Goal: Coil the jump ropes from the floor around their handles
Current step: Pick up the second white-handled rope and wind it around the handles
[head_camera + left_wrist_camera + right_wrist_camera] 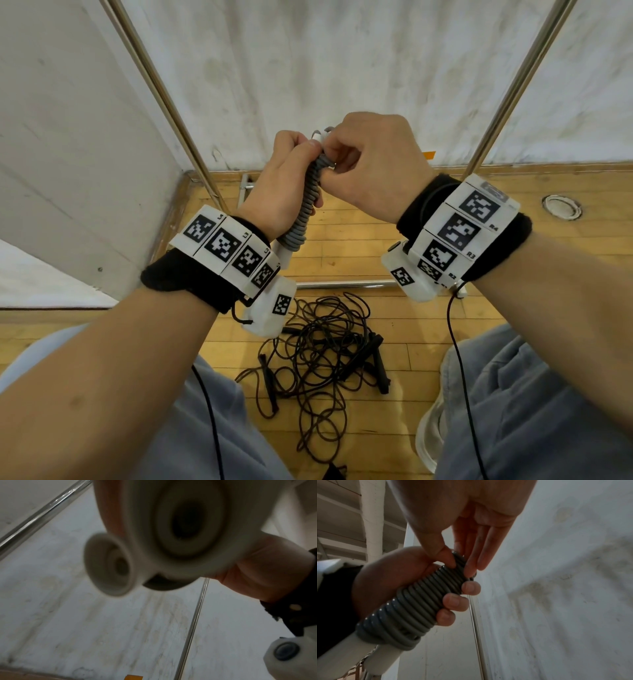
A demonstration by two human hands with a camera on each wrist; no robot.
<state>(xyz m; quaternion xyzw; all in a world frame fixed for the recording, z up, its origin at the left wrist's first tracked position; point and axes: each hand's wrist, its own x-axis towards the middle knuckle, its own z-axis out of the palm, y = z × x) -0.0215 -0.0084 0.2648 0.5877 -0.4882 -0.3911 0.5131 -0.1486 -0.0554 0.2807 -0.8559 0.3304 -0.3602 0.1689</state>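
A grey jump rope (306,205) is wound in tight turns round its two white handles (286,255), held up at chest height. My left hand (284,178) grips the wound bundle (418,601) with its fingers curled round it. At the bundle's top end my right hand (346,161) pinches the last grey turns (458,562) between thumb and fingertips. The left wrist view shows the blurred round ends of the white handles (109,568) from below. On the wooden floor lies a tangle of black jump ropes (322,356) with black handles (378,363).
A chrome rack frames the space: slanting poles (161,92) left and right (513,92), a low bar (342,284) across the floor. White walls stand behind and to the left. My knees in blue-grey trousers (534,411) flank the black tangle. A round floor fitting (561,206) lies at right.
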